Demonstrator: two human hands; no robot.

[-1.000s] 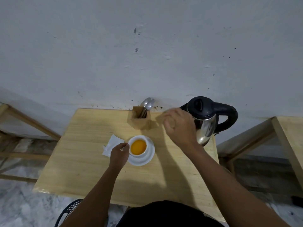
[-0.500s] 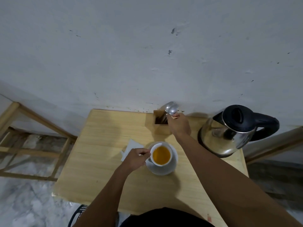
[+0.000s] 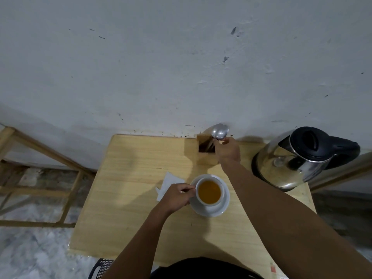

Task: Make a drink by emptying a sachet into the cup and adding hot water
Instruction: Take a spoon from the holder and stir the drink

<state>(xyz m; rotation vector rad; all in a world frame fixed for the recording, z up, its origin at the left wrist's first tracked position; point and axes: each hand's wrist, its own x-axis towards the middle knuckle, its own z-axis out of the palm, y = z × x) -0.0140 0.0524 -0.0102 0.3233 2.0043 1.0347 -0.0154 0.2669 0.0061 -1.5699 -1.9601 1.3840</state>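
A white cup filled with orange liquid stands on a white saucer in the middle of the wooden table. My left hand grips the cup at its left side, where the handle is hidden by my fingers. My right hand pinches a metal spoon that sticks up out of a wooden holder at the table's back edge. A white sachet lies flat just left of the cup, partly under my left hand.
A steel kettle with a black lid and handle stands at the table's back right corner. The wall runs right behind the table. A wooden frame stands to the left, and a black chair edge shows below.
My right hand left the kettle, reached to the holder and took the spoon between its fingers. My left hand stays at the cup. The view shifted left.
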